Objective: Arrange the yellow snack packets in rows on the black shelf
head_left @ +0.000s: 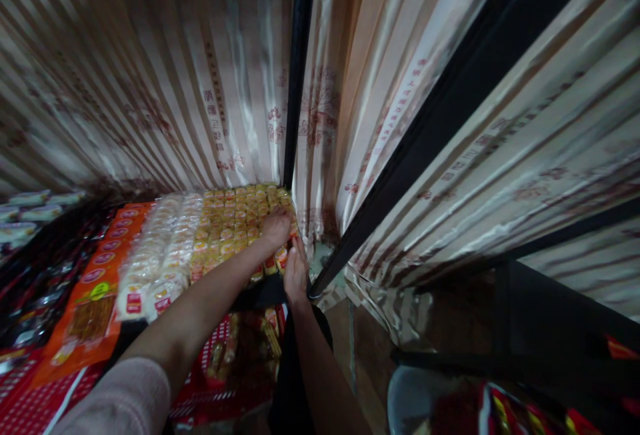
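Observation:
Rows of small yellow-wrapped snack packets [225,215] are set closely together on a dark shelf. My left hand [278,227] reaches over their right end, its fingers curled down among the last packets; the fingertips are hard to make out. Just beside and below it, my right hand [296,269] is held upright along the outer edge of the rows, fingers stretched and touching the end packets. A bit of red and yellow wrapper shows between the two hands.
Left of the yellow rows lie clear-wrapped white packets [167,241] and an orange snack bag [95,301]. Below is a red basket [215,398] holding more packets. Pleated curtains [240,88] and a black post [300,68] stand behind. A pale tub [407,395] is at lower right.

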`<act>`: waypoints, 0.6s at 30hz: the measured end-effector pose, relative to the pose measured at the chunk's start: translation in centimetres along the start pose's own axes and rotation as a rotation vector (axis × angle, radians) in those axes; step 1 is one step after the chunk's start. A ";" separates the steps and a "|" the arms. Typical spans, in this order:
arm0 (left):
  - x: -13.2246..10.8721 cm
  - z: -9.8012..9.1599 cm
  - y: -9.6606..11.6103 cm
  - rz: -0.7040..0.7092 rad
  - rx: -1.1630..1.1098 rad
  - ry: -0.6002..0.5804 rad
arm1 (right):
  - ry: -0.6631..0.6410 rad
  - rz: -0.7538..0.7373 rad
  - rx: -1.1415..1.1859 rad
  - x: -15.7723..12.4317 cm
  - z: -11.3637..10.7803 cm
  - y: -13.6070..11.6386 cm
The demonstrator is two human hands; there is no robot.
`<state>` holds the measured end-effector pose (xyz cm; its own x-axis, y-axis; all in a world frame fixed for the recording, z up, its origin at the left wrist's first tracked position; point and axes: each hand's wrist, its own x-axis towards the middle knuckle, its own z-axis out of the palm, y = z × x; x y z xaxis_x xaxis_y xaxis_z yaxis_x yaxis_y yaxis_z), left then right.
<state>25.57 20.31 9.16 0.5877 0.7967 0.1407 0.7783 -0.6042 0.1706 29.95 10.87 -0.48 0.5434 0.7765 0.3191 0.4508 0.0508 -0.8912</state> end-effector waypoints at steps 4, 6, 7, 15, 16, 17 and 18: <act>-0.6 -0.9 0.2 -0.012 -0.007 0.010 | 0.023 0.002 0.033 -0.2 -0.2 -0.1; -1.2 -1.4 0.4 0.013 -0.035 0.062 | 0.028 0.002 0.051 -0.4 -0.5 -0.4; -1.7 -1.7 0.5 0.025 -0.059 0.101 | 0.030 -0.002 0.059 -0.6 -0.7 -0.6; -11.5 -1.5 1.4 0.080 -0.486 0.232 | 0.031 -0.044 0.100 -6.2 -2.3 -3.2; -13.2 -1.0 1.3 0.076 -0.557 0.222 | 0.032 -0.056 0.107 -7.2 -2.3 -3.5; -14.9 -0.5 1.3 0.063 -0.612 0.217 | 0.029 -0.062 0.116 -8.1 -2.2 -3.7; -16.5 0.0 1.1 0.037 -0.652 0.226 | 0.018 -0.057 0.123 -9.1 -2.0 -3.9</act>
<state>16.78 6.49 7.00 0.4960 0.7967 0.3452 0.4250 -0.5694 0.7037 24.64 2.35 0.71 0.5323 0.7591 0.3747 0.3913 0.1719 -0.9041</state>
